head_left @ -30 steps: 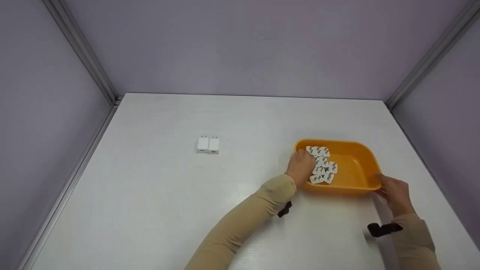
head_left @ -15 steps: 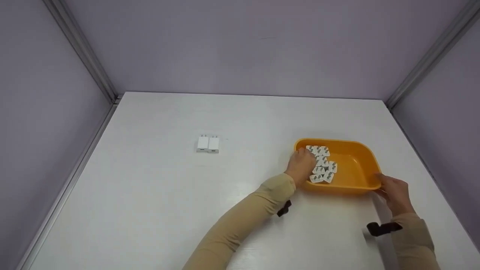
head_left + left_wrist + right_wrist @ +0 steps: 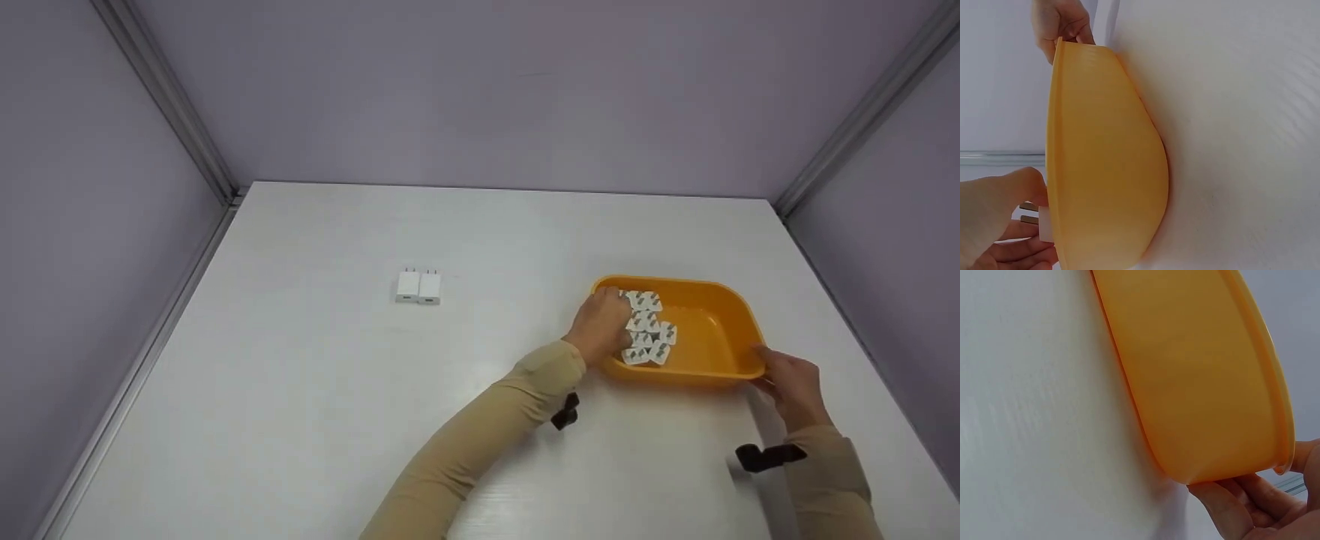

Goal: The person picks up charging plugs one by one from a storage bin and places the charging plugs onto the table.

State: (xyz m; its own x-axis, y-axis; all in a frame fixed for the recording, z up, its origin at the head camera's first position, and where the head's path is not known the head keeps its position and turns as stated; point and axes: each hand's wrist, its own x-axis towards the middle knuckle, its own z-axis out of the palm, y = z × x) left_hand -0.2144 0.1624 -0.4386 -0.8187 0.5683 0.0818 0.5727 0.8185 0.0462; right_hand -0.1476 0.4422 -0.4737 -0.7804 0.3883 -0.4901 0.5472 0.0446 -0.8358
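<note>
A yellow plastic basin stands on the right part of the white table. Several white charger plugs are grouped in its left half. Over the basin's left rim, my left hand reaches in with curled fingers. The left wrist view shows that hand pinching a white charger plug between thumb and fingers, its two metal prongs towards the palm. At the near right corner, my right hand grips the basin, fingers on its rim and outer wall. The right wrist view shows these fingers touching the wall.
Two white charger plugs lie side by side on the table, left of the basin, prongs pointing away from me. Purple-grey panels in metal frames enclose the back and both sides.
My left hand has shifted slightly up and left at the basin's left side. My right hand keeps its hold on the corner, and the basin stays in place.
</note>
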